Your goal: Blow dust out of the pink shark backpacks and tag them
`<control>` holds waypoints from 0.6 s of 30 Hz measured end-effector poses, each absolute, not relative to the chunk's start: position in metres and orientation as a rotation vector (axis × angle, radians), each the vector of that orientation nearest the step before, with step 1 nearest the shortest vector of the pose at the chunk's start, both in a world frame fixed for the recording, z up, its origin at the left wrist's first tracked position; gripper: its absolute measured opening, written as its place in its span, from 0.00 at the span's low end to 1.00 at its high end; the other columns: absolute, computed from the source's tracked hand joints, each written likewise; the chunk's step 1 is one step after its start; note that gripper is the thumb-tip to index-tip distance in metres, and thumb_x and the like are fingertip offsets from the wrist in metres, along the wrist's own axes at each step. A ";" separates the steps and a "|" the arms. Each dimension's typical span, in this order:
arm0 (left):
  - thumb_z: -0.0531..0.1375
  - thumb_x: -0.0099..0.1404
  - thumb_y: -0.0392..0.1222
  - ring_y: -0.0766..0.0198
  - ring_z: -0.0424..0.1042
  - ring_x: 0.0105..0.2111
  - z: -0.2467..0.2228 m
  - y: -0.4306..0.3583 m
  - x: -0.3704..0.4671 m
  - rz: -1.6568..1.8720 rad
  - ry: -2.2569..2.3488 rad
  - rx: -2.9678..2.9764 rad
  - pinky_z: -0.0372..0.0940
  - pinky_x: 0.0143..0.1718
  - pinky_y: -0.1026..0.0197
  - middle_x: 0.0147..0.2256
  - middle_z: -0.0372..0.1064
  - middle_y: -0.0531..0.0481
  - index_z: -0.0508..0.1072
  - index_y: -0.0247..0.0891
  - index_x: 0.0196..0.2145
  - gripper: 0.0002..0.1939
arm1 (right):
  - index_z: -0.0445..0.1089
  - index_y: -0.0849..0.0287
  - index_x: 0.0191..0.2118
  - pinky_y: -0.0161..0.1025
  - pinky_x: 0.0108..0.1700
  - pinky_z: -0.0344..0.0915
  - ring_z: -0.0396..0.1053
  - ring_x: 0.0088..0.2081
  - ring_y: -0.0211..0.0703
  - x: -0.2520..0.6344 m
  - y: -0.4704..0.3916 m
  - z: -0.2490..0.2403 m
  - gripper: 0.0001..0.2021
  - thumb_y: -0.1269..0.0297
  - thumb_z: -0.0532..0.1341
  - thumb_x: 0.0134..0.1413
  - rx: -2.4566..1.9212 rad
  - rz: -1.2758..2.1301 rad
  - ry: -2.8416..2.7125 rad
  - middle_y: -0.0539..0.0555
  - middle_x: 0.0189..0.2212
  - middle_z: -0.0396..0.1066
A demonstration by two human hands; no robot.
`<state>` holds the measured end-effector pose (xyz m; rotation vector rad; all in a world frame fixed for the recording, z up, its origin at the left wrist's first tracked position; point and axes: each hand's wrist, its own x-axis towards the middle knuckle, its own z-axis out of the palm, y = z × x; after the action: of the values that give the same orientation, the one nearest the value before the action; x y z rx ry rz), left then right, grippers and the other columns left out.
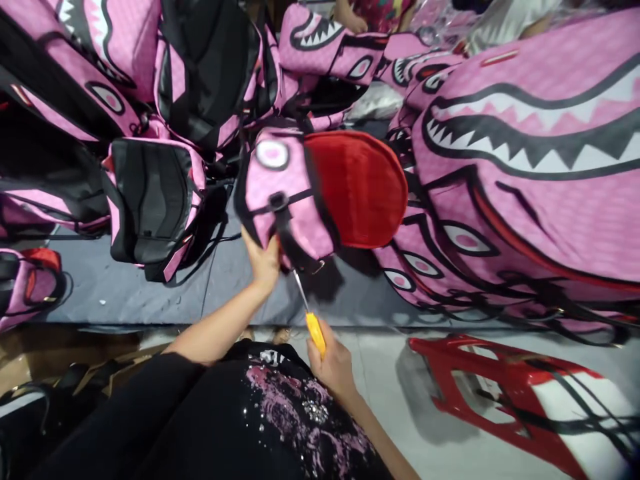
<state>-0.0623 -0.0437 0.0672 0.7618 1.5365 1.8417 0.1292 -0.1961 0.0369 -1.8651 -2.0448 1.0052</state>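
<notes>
My left hand grips the lower edge of a small pink-and-black backpack with an eye print. Its red rounded panel spreads out to the right. A dark strap with a buckle hangs down its near side. My right hand is closed around the yellow handle of a screwdriver. The thin metal shaft points up and away to the bag's lower edge, beside the strap. Its tip is hidden against the bag, as are some of my left fingers.
A large pink shark-mouth bag lies on the right of the grey table. Several similar backpacks, one with a black back panel, crowd the left. A red plastic stool stands below at right. Another person's hand shows at the back.
</notes>
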 end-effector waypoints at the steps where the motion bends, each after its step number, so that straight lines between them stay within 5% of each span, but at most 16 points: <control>1: 0.62 0.65 0.47 0.59 0.55 0.66 0.053 -0.061 -0.063 1.773 1.613 0.746 0.53 0.65 0.57 0.61 0.63 0.45 0.52 0.47 0.65 0.35 | 0.63 0.62 0.60 0.43 0.43 0.68 0.76 0.41 0.55 0.135 -0.196 0.035 0.29 0.50 0.49 0.60 -1.888 1.064 -2.097 0.64 0.46 0.76; 3: 0.59 0.67 0.47 0.56 0.61 0.63 0.021 -0.103 -0.068 1.421 1.747 0.782 0.57 0.63 0.54 0.56 0.68 0.42 0.61 0.43 0.60 0.26 | 0.64 0.59 0.59 0.41 0.38 0.66 0.76 0.37 0.53 0.150 -0.198 0.030 0.27 0.51 0.46 0.62 -1.984 1.193 -2.165 0.60 0.39 0.78; 7: 0.62 0.62 0.47 0.49 0.76 0.39 -0.008 -0.188 -0.092 0.794 1.721 0.947 0.69 0.48 0.45 0.32 0.76 0.44 0.77 0.40 0.43 0.13 | 0.64 0.58 0.53 0.39 0.32 0.61 0.75 0.30 0.51 0.191 -0.208 0.026 0.24 0.49 0.43 0.64 -2.229 1.376 -2.098 0.57 0.29 0.76; 10: 0.65 0.59 0.44 0.45 0.71 0.53 0.000 -0.205 -0.118 0.616 1.822 1.450 0.62 0.58 0.41 0.50 0.74 0.39 0.71 0.41 0.57 0.27 | 0.64 0.57 0.45 0.38 0.30 0.60 0.71 0.24 0.47 0.218 -0.212 0.036 0.25 0.43 0.42 0.63 -2.265 1.562 -1.950 0.53 0.22 0.72; 13: 0.66 0.55 0.34 0.43 0.52 0.67 0.003 -0.164 -0.128 0.348 1.696 2.074 0.47 0.67 0.38 0.66 0.55 0.37 0.64 0.41 0.64 0.39 | 0.65 0.55 0.42 0.39 0.33 0.61 0.72 0.26 0.48 0.227 -0.213 0.047 0.28 0.37 0.43 0.60 -2.187 1.589 -1.951 0.52 0.22 0.72; 15: 0.61 0.54 0.27 0.48 0.61 0.63 0.006 -0.121 -0.124 0.200 1.578 2.193 0.54 0.65 0.44 0.62 0.64 0.40 0.69 0.42 0.60 0.36 | 0.66 0.55 0.39 0.40 0.33 0.61 0.71 0.26 0.48 0.224 -0.214 0.049 0.29 0.34 0.44 0.57 -2.131 1.537 -1.920 0.53 0.22 0.72; 18: 0.57 0.57 0.27 0.56 0.76 0.47 0.030 -0.058 -0.115 0.343 1.775 2.103 0.68 0.48 0.57 0.47 0.78 0.46 0.76 0.44 0.52 0.27 | 0.63 0.54 0.29 0.39 0.29 0.60 0.67 0.21 0.45 0.212 -0.216 0.048 0.30 0.33 0.41 0.57 -2.042 1.385 -1.707 0.53 0.19 0.69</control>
<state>-0.1148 -0.0581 0.0298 2.1032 1.7746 0.3426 0.2125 -0.2157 0.0478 -2.0424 -1.7073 1.3854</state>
